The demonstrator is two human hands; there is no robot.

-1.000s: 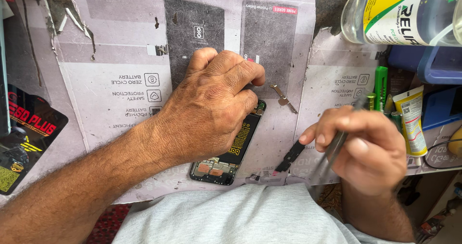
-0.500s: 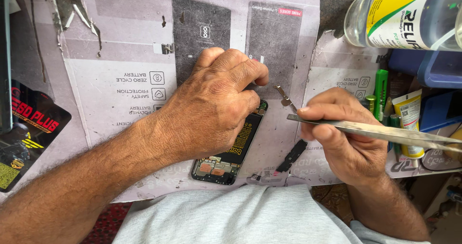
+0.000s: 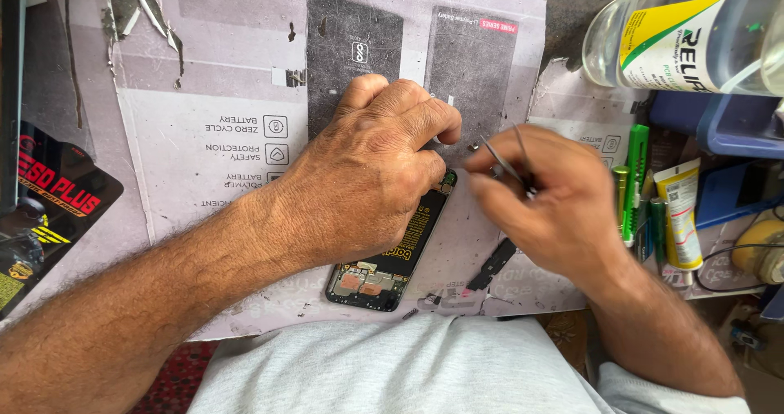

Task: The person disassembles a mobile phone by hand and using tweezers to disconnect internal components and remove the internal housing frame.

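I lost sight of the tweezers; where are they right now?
In the head view the tweezers are in the right hand, just right of centre, tips pointing toward the left hand that presses on the opened phone.

Bright, even daylight fills the view with only soft shadows under the left hand (image 3: 371,177). The right hand (image 3: 547,202) is smeared by motion blur. The clear bottle (image 3: 686,34) beyond it shows mild glare and stretches toward the corner.
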